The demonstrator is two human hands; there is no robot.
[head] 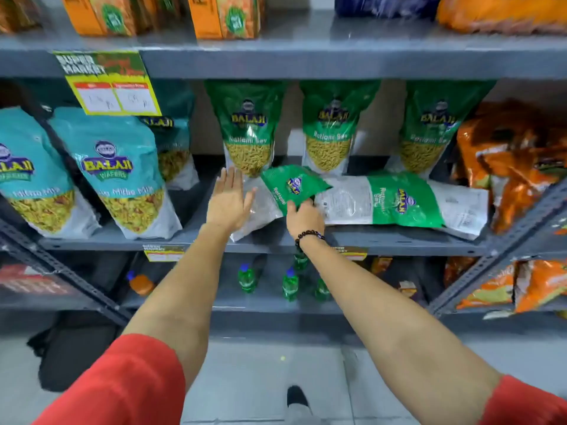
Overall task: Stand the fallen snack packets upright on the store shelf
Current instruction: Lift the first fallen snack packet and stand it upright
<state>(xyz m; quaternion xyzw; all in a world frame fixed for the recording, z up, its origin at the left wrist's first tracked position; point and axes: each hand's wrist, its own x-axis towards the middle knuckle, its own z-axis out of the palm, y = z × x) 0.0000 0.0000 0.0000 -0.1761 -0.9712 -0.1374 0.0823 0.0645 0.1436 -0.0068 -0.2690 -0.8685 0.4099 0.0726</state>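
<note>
head view: two green and clear plastic snack packets lie fallen on the grey metal middle shelf (399, 240), in front of three upright packets of the same kind. the nearer fallen green packet (283, 194) is tilted, its green top raised toward the back right and its clear bottom end pointing to the front left edge of the shelf. the right hand (305, 217) pinches this packet at its lower edge, thumb and fingers closed on the film near the middle. the left hand (228, 204) is spread flat with fingers apart, holding nothing, just beside the packet's clear end on its left. so the packet's long axis runs between the two hands, and the left hand looks best placed to steady the base while the right lifts the top. the second fallen green packet (405, 204) lies flat with its long axis along the shelf, to the right of the right hand, untouched.

readable print: "balaji" and "ratlami sev" on the green packets; "balaji wafers" on the teal upright packets (122, 176) at left; "super market" on the yellow shelf tag (107, 84).
</note>
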